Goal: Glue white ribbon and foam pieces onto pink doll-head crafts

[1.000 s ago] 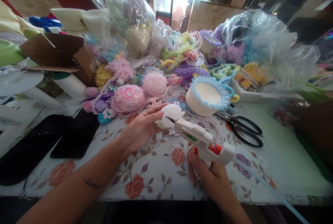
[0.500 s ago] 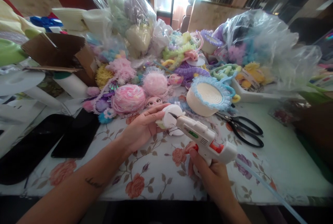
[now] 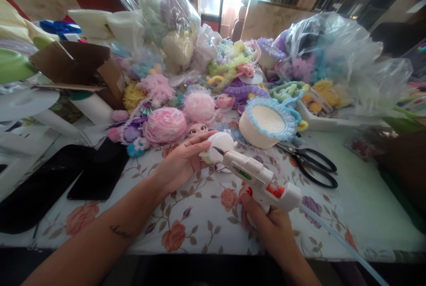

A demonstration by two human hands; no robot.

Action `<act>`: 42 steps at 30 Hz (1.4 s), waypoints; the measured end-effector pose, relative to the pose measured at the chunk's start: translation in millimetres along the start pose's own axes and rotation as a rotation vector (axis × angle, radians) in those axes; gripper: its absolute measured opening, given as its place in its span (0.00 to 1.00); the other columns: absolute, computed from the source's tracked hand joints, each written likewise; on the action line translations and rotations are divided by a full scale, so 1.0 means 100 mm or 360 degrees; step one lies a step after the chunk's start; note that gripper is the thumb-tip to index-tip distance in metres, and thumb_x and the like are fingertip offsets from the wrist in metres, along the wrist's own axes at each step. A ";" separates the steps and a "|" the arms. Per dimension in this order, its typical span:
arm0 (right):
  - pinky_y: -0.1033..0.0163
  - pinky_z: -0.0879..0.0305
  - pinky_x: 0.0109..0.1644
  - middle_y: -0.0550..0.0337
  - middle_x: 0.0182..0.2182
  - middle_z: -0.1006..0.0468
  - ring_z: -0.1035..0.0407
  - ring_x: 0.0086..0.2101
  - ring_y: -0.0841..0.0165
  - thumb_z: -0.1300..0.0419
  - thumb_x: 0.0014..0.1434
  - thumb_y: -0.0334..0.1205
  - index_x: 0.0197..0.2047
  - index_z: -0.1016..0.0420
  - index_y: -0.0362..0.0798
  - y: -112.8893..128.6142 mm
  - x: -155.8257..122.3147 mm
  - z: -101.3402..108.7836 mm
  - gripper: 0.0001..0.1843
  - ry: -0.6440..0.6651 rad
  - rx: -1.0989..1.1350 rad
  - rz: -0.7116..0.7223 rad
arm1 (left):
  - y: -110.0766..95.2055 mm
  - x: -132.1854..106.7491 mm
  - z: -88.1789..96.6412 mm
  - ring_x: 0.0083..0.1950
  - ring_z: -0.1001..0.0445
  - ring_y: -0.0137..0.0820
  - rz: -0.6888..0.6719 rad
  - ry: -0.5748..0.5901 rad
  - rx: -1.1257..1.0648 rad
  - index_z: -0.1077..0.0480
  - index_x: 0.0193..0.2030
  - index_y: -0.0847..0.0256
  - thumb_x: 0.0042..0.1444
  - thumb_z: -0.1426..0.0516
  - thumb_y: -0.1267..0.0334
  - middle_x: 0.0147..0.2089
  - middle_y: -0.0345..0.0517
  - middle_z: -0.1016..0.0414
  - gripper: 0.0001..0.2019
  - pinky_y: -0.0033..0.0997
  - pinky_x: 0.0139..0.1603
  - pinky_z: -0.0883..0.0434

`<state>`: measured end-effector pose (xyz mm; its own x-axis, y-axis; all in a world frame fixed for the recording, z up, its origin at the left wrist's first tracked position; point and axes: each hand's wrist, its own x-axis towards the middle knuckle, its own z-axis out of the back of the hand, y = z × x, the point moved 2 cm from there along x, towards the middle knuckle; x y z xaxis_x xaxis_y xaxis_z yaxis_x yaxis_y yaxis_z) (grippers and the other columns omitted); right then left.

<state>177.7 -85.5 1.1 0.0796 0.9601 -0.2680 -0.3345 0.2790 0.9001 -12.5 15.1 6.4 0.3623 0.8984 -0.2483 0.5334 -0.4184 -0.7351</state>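
My left hand [image 3: 188,155] grips a small round white disc-shaped piece [image 3: 222,143] by its left side, fingers closed on its edge. Pale green material shows under the disc. In my right hand [image 3: 266,219] is a white hot glue gun [image 3: 253,168], its fingers wrapped round the handle at the red trigger. The dark nozzle tip points left and lies over the face of the disc; whether it touches cannot be made out. A long clear glue stick [image 3: 342,237] trails from the back of the gun. Another white piece lies partly hidden below the disc.
Black-handled scissors [image 3: 316,166] lie to the right, beside a cream basket [image 3: 266,124] with blue trim. Pink yarn balls [image 3: 165,125] and pompoms crowd the middle. Two black flat objects [image 3: 100,170] rest at left, near an open cardboard box [image 3: 76,64]. Plastic bags [image 3: 353,60] stand behind.
The glue gun's tip has shifted slightly left and down across the disc. The left hand holds the disc almost in place, with its face tilted a little differently.
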 end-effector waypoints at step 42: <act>0.64 0.38 0.28 0.60 0.16 0.31 0.37 0.20 0.70 0.44 0.63 0.56 0.18 0.33 0.47 -0.21 -0.02 0.10 0.28 0.0072 -0.0149 -0.0033 | -0.02 -0.01 0.03 0.46 0.21 0.37 -0.0032 -0.0060 -0.0017 0.26 0.57 0.62 0.62 0.42 0.67 0.54 0.52 0.21 0.17 0.36 0.45 0.21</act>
<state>194.3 -93.1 -13.2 0.0456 0.9518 -0.3034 -0.4196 0.2939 0.8588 -16.6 16.1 6.1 0.3228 0.9108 -0.2574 0.5483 -0.4017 -0.7335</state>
